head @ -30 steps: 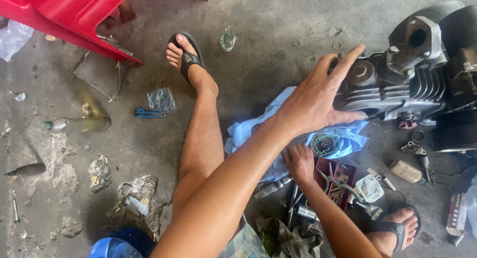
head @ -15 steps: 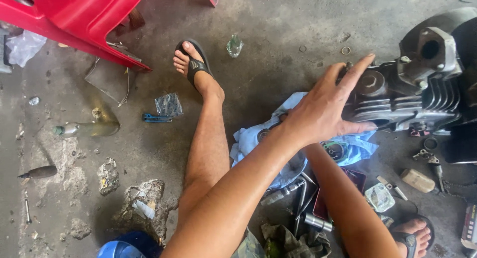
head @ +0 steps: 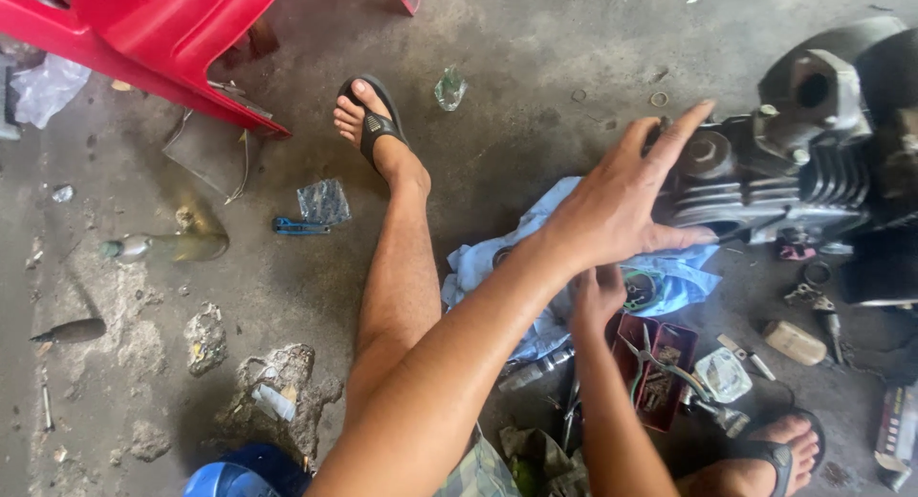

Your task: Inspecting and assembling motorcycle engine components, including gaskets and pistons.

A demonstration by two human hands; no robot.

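Head view: right hand half behind forearm

grey finned engine block lies on concrete, beside crumpled blue cloth.

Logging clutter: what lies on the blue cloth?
On the blue cloth a ring-shaped part shows by the right hand. The left hand and forearm hide the rest.

right hand fingers hidden under left forearm, engine cut by right edge
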